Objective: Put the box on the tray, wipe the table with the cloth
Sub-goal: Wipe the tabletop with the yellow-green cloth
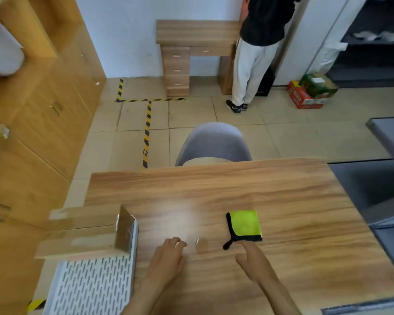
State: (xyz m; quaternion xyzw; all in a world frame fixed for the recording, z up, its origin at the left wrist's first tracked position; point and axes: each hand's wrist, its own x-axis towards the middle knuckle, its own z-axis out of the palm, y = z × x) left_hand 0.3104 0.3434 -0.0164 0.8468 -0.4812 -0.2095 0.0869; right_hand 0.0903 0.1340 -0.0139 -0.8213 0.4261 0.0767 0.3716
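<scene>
A flat cardboard box [82, 233] lies on the far end of a white perforated tray [93, 285] at the table's left front. A folded yellow-green cloth [246, 225] with black trim rests on the wooden table [237, 189] to the right. My left hand [168, 258] hovers over the table just right of the tray, fingers curled loosely and empty. My right hand [255, 260] reaches toward the cloth's near edge, with the index finger almost touching its black trim and nothing held.
A grey chair [214, 142] stands at the table's far side. A person in grey trousers [250, 71] stands by a wooden desk [196, 42] at the back wall. Wooden cabinets [43, 105] line the left. A grey surface [389, 133] is at the right.
</scene>
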